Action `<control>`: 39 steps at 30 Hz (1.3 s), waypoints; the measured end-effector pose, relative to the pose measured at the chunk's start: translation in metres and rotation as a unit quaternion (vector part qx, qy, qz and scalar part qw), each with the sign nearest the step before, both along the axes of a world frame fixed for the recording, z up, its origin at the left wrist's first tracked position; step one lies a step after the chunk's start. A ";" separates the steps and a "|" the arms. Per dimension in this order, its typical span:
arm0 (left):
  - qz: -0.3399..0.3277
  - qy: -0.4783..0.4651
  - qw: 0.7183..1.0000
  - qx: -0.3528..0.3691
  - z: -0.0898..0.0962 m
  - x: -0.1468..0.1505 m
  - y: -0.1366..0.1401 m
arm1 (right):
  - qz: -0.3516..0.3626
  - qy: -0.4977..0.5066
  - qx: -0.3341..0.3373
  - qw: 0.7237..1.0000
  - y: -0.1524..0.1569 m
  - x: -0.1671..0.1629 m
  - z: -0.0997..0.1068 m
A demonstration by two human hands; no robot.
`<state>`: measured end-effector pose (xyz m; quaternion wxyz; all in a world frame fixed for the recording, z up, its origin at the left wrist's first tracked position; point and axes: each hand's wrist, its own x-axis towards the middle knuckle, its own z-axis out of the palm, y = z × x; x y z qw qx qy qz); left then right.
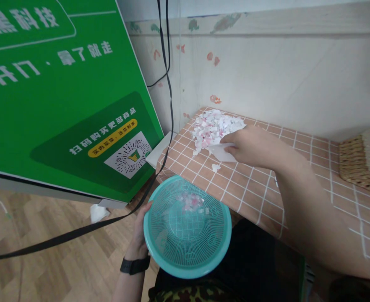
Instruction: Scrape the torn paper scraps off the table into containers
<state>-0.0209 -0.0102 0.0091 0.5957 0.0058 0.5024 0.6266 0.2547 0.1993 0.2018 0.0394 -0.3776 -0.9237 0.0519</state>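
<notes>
My left hand [141,228] grips the left rim of a turquoise plastic colander [188,268], held below the table's front edge. Some small white and pink paper scraps [191,202] lie inside the colander, toward its far side. Over the table, my right hand [243,144] is closed on a flat white card [222,152]. The card's edge touches or nearly touches a pile of torn paper scraps [216,126], white with some pink, at the table's far left corner. One loose scrap [215,167] lies nearer the front edge.
A brown checked cloth covers the table [251,184]. A wicker basket [353,159] sits at its right end. On the left stands a big green printed cabinet [62,105]. A black strap [171,105] hangs down past the table's left corner. White litter [98,213] lies on the wooden floor.
</notes>
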 end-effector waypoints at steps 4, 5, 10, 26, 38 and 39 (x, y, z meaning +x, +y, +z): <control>-0.002 -0.004 1.000 0.005 0.000 0.000 -0.001 | -0.001 -0.006 -0.004 1.000 0.002 -0.002 -0.001; -0.002 -0.003 1.000 0.005 0.000 0.001 -0.001 | -0.001 -0.005 -0.005 1.000 0.002 -0.003 -0.001; 0.003 0.009 1.000 0.004 -0.002 0.000 -0.002 | 0.001 0.002 -0.011 1.000 0.005 -0.002 -0.003; -0.008 0.008 1.000 -0.002 -0.001 0.001 0.000 | 0.006 0.003 -0.024 1.000 0.010 -0.002 -0.008; -0.018 0.005 1.000 0.008 0.000 0.001 -0.001 | 0.012 0.042 -0.047 0.998 0.013 0.000 -0.009; -0.020 0.005 1.000 0.008 0.001 0.001 -0.001 | 0.018 0.039 -0.052 0.998 0.013 -0.001 -0.009</control>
